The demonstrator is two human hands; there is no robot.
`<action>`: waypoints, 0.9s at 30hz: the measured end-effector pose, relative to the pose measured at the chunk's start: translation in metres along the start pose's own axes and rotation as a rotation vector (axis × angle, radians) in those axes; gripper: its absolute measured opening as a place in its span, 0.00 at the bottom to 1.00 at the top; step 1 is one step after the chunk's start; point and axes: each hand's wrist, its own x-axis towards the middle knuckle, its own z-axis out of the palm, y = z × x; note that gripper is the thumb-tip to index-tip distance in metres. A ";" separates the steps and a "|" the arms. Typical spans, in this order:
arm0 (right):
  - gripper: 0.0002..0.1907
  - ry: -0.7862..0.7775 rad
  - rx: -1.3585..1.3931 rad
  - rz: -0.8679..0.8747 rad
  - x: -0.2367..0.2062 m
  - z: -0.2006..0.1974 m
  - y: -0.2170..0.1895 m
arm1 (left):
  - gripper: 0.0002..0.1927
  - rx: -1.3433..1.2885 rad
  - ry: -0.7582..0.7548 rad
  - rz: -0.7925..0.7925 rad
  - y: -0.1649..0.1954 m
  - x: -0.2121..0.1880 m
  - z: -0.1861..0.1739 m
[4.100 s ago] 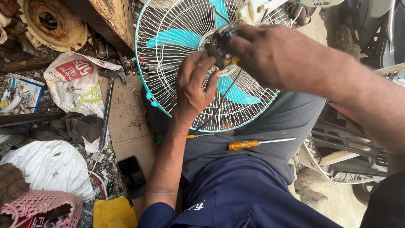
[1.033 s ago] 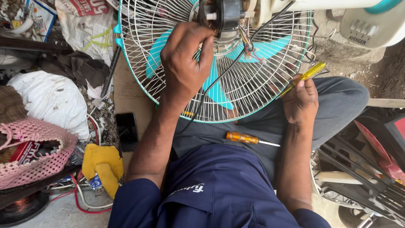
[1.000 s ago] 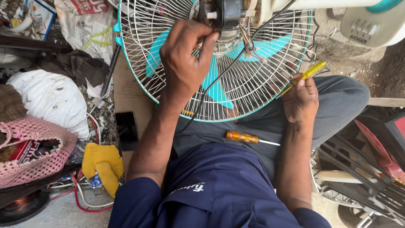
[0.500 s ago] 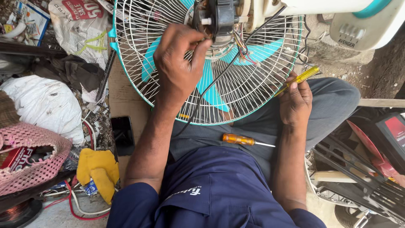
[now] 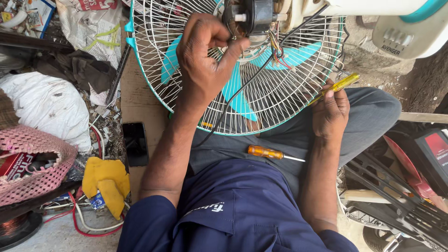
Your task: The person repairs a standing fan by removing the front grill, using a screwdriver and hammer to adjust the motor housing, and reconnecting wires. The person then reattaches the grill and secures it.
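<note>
Fan guard (image 5: 280,100): lying across the person's lap
Left hand (image 5: 205,51): pinching at the black motor (image 5: 252,16) at guard centre
Right hand (image 5: 330,112): gripping yellow screwdriver (image 5: 337,87) at guard's right rim
Orange screwdriver (image 5: 268,153): resting below guard

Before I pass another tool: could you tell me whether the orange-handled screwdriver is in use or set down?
Set down: the orange-handled screwdriver lies on the person's lap, neither hand touching it.

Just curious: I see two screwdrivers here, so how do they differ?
The yellow screwdriver is gripped in the right hand, tilted up toward the fan guard; the orange screwdriver lies loose and nearly flat on the person's lap, with its thin shaft showing. Both handles are translucent plastic.
</note>
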 end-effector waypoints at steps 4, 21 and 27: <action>0.08 0.038 0.005 -0.001 0.000 0.001 0.000 | 0.10 0.056 -0.024 0.068 -0.005 0.000 0.002; 0.09 0.038 -0.026 -0.010 -0.001 -0.004 0.002 | 0.18 0.048 -0.013 0.025 -0.006 0.000 0.005; 0.10 0.056 -0.029 0.000 0.000 -0.005 0.003 | 0.11 -0.023 -0.070 -0.044 -0.001 0.005 -0.007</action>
